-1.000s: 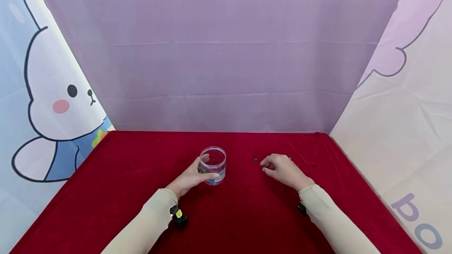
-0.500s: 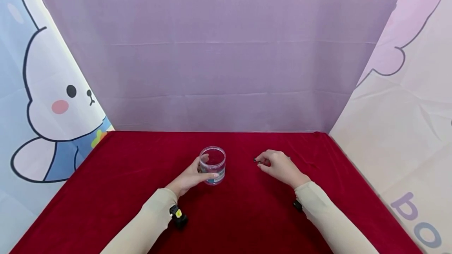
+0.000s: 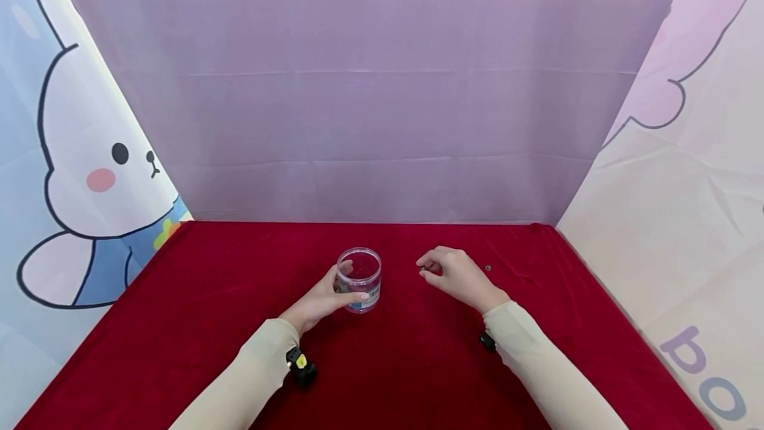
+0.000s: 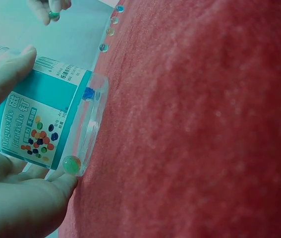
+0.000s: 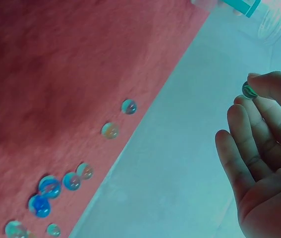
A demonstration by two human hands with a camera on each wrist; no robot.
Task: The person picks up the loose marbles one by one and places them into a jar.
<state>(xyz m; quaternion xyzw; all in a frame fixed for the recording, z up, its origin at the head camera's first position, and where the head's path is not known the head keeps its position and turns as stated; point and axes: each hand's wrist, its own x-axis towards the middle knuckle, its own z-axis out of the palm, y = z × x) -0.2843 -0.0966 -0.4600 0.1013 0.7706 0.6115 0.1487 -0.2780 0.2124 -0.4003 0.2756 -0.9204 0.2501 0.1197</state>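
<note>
My left hand [image 3: 322, 298] grips a clear plastic jar [image 4: 43, 109] with a turquoise printed label, its open rim up in the head view. Inside near its bottom I see a blue marble [image 4: 88, 93] and a green marble [image 4: 72, 164]. To the right of the jar, my right hand [image 3: 456, 277] is raised over the cloth. Thumb and index finger pinch a dark glass marble [image 5: 249, 89] with a green streak; the other fingers lie loosely extended. The jar and the right hand are apart.
Several glass marbles, among them a blue one [image 5: 39, 205] and a clear one [image 5: 129, 106], lie scattered on the red cloth [image 3: 382, 370]. One small marble [image 3: 488, 267] shows right of the right hand. A lilac curtain [image 3: 370, 118] hangs behind the table, with printed sheets at both sides.
My right hand has moved left and slightly away, toward the jar. A marble to its right is now uncovered, while the one left of its fingers no longer shows separately. The left hand stays still.
</note>
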